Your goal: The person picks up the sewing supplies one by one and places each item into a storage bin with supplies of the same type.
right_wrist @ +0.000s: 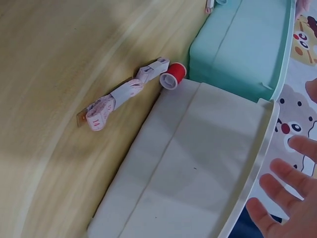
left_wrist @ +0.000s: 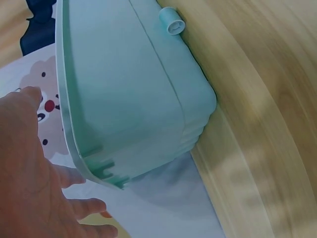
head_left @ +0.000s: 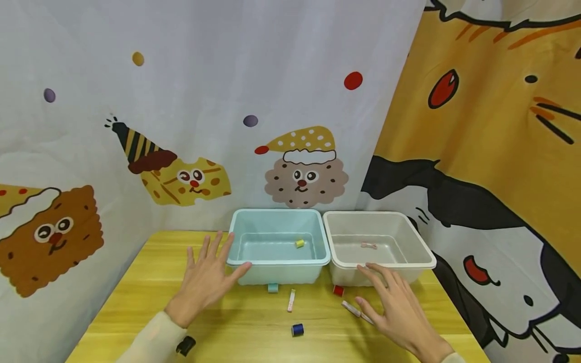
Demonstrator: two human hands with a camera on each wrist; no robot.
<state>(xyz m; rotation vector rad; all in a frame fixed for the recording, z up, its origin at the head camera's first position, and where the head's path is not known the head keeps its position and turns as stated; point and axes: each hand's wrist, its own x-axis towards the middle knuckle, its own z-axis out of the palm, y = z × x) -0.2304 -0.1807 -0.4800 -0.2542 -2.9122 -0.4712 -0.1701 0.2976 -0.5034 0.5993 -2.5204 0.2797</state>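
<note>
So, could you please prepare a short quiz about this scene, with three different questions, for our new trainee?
1. What colour is the small spool inside the blue bin?
2. True or false: the red spool lies on the table, outside the white bin.
3. In the head view, the dark blue spool lies: A) behind the bins; B) in front of the bins; C) inside the blue bin.

Key: 1. Yellow. 2. True. 3. B.

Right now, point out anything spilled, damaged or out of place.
Nothing clearly stands out. The light-blue bin and white bin stand upright, side by side, without visible damage. The red spool and dark-blue spool lie loose on the table, but look intact.
</note>
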